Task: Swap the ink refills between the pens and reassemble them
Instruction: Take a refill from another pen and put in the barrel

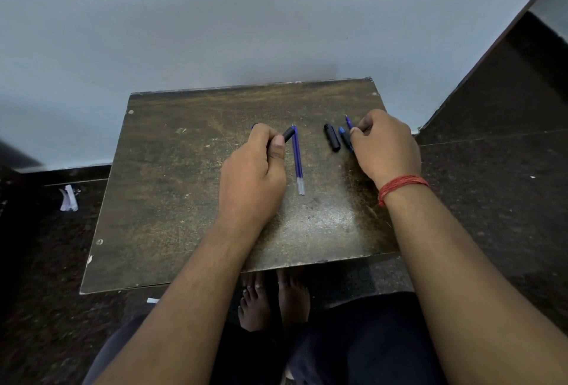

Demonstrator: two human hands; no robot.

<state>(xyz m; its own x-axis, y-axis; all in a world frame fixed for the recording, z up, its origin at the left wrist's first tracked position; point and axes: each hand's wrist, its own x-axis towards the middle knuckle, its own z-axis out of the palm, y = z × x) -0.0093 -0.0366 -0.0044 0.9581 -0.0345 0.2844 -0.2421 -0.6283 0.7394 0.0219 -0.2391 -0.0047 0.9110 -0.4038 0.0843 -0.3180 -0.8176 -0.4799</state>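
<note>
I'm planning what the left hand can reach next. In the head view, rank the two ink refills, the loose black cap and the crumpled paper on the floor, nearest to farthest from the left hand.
1. two ink refills: on the table, just right of the left hand.
2. loose black cap: farther right, toward the right hand.
3. crumpled paper: on the floor, far left, off the table.

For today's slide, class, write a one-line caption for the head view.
Two ink refills lie between the hands: left hand grips a black barrel, right hand holds a pen part.
</note>
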